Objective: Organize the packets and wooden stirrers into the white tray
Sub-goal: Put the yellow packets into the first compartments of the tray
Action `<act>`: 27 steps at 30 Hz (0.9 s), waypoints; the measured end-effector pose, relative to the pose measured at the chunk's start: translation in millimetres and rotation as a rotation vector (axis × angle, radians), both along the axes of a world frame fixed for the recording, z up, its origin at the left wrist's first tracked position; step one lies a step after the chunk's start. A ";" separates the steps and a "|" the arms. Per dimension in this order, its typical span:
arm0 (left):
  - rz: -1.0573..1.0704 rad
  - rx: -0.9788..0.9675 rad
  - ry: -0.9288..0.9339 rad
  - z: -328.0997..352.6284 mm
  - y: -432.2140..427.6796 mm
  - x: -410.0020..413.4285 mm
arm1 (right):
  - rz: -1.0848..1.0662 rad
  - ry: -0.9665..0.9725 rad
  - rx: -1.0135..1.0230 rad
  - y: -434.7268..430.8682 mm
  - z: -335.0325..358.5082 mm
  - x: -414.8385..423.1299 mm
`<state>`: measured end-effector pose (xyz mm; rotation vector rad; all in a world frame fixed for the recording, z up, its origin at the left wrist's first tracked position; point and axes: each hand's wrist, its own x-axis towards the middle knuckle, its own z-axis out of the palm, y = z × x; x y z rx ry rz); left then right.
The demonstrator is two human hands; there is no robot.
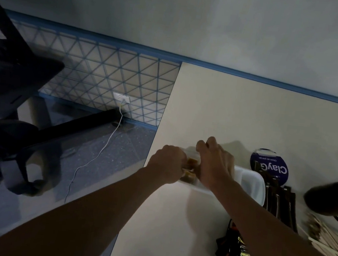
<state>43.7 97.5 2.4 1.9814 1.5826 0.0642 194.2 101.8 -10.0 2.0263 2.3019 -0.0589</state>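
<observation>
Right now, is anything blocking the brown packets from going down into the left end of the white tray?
Nothing visible does. Both hands, left hand and right hand, hold the brown packets directly over the white tray, though they hide that compartment's floor.

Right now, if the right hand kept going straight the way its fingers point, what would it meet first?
Probably nothing close: the right hand, over the white tray, points its fingers along the bare tabletop toward the wall. That stretch looks free, though depth is hard to judge.
</observation>
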 end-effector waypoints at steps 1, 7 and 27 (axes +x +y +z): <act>0.003 0.011 0.014 -1.4 -0.5 0.6 | 0.016 -0.025 -0.014 2.1 1.0 -0.6; 0.027 0.045 0.044 -8.5 -2.0 2.6 | 0.092 -0.095 -0.056 10.6 1.2 -4.2; 0.100 0.074 0.068 -14.8 4.9 7.1 | 0.256 0.212 0.148 7.3 -12.1 22.5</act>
